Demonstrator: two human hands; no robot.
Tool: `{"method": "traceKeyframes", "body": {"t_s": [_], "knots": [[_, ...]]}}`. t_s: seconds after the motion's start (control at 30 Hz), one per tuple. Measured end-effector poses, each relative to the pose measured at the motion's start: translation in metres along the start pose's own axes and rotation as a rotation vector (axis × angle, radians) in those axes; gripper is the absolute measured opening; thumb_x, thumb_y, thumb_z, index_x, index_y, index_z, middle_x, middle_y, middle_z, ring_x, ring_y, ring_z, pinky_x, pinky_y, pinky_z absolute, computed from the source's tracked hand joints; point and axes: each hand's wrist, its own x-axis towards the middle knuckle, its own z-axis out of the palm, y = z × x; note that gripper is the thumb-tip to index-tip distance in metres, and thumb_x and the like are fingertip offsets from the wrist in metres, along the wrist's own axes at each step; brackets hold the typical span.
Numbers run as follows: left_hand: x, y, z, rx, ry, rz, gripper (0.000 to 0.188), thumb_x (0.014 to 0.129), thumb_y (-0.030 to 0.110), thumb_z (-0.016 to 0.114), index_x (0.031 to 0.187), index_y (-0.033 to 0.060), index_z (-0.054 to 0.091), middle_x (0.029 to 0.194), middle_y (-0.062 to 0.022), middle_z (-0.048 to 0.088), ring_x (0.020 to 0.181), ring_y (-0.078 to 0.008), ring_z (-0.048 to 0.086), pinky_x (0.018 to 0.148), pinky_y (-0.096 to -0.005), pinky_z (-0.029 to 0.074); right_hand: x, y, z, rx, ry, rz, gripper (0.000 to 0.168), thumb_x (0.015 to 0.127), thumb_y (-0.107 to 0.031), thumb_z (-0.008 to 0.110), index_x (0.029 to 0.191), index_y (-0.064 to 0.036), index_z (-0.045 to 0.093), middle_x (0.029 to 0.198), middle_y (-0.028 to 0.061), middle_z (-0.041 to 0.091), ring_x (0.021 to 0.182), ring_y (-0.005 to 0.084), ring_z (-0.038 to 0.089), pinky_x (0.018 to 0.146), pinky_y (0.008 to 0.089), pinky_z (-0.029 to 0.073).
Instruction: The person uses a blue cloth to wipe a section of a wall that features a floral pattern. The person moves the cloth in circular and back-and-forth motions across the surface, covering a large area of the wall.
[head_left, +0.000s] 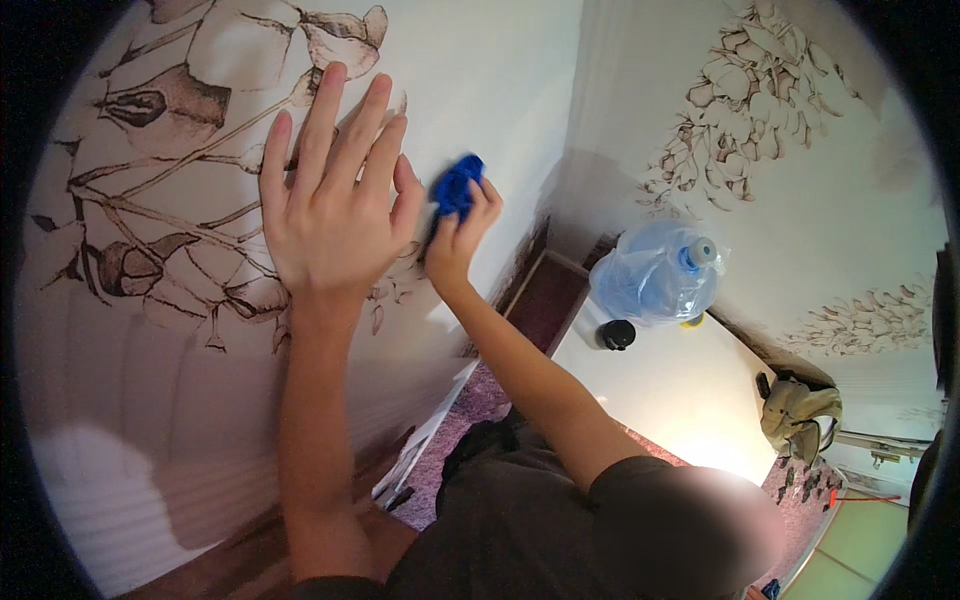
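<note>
My left hand (337, 195) lies flat, fingers spread, against a white wall (480, 67) printed with brown flowers and branches. To the right of it, my right hand (461, 236) grips a crumpled blue cloth (457, 186) between thumb and fingers, and the cloth is at the wall's surface. The two hands are apart, the left one reaching higher in the picture. Part of the printed branches and blossoms is hidden behind my left hand.
Right of my arms, a white tabletop (652, 382) bears a large clear-blue water bottle (652, 274) in plastic wrap and a black round-topped object (617, 334). An olive bag (799, 416) is at its far end. A second flower-printed wall (840, 232) meets the first at a corner.
</note>
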Motion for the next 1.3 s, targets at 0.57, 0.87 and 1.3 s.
{"method": "traceKeyframes", "body": {"t_s": [0.57,0.87,1.3], "knots": [[-0.007,0.005,0.002,-0.025,0.095,0.018,0.013,0.08,0.02,0.064,0.09,0.0163,0.071,0.125,0.0086,0.064,0.115,-0.0154,0.057,0.098,-0.0353,0.039,0.039,-0.035,0.015,0.054,0.033,0.14,0.045,0.087,-0.001,0.048,0.132,0.003,0.045,0.134,0.0247,0.038,0.124,0.0398,0.038,0.11,0.0456,0.026],[-0.005,0.007,0.005,0.122,0.036,-0.009,0.019,0.082,0.024,0.064,0.097,0.0204,0.075,0.125,0.0097,0.065,0.117,-0.0153,0.052,0.101,-0.0345,0.034,0.018,0.019,-0.009,0.027,-0.116,-0.188,0.05,0.077,0.002,0.046,0.125,-0.007,0.057,0.131,0.022,0.043,0.121,0.0381,0.04,0.106,0.0477,0.03],[-0.011,0.009,0.004,0.217,-0.019,-0.051,0.021,0.082,0.023,0.065,0.1,0.0291,0.074,0.128,0.016,0.063,0.115,-0.0131,0.052,0.1,-0.0333,0.03,0.066,-0.015,0.002,0.117,-0.254,-0.343,0.042,0.083,-0.018,0.051,0.123,-0.008,0.058,0.129,0.0208,0.044,0.118,0.0367,0.042,0.105,0.0478,0.03]]}}
